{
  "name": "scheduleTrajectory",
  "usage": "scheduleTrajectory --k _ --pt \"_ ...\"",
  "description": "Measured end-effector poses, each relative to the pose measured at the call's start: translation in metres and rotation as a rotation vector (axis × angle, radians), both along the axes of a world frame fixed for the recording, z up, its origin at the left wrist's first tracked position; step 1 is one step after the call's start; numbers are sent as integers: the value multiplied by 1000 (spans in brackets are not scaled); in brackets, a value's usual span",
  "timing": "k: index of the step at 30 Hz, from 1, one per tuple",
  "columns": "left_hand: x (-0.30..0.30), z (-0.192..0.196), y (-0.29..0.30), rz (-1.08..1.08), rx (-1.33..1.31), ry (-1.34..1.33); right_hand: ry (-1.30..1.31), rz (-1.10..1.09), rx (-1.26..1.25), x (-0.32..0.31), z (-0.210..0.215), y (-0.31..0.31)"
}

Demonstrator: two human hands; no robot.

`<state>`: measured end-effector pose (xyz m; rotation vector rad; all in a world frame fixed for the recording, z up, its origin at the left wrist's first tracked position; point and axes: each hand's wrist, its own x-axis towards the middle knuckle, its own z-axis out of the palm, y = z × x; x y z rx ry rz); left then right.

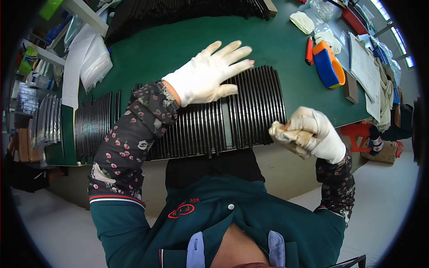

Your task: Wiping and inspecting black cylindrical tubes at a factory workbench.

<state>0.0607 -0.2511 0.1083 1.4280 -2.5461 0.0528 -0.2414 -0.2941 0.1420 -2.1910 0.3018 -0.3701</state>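
Note:
My left hand (210, 73), in a white glove with fingertips cut off, rests flat with fingers spread on a long row of thin black plates (201, 125) stood on edge along the near side of the green table (178, 49). My right hand (315, 131), also gloved, is closed around a crumpled beige cloth (286, 136) held just off the row's right end, above the table's front edge. Both forearms wear dark flowered sleeve covers.
Another stack of black plates (187, 11) lies at the table's far side. A blue and orange tape dispenser (328, 64), a red pen (309, 50), spare gloves (303, 21) and papers (364, 67) sit at the right. Plastic bags (91, 56) lie at the left. A red stool (357, 134) stands beside the table.

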Motion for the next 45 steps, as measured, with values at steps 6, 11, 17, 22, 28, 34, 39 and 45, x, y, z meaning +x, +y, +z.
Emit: scheduleTrajectory --k 6,11,17,22,28,34,39,45 --pt "-23 -22 1 -79 77 -44 -157 -307 -79 33 -3 -23" --pt "-35 -19 -11 -88 111 -154 -203 -142 -316 68 -20 -1" --pt "-33 -32 -13 -100 58 -19 238 660 -215 49 -17 54" --pt "-36 -33 -13 -101 29 -53 -185 38 -389 86 -47 16" --pt "-35 -33 -11 -87 64 19 82 523 -111 69 -16 54" --pt "-33 -36 -10 -70 41 7 -60 300 -364 104 -48 56" --pt "-31 -29 -6 -50 43 5 129 562 -29 88 -7 62" --pt "19 9 19 66 -111 54 -13 135 96 83 4 20"
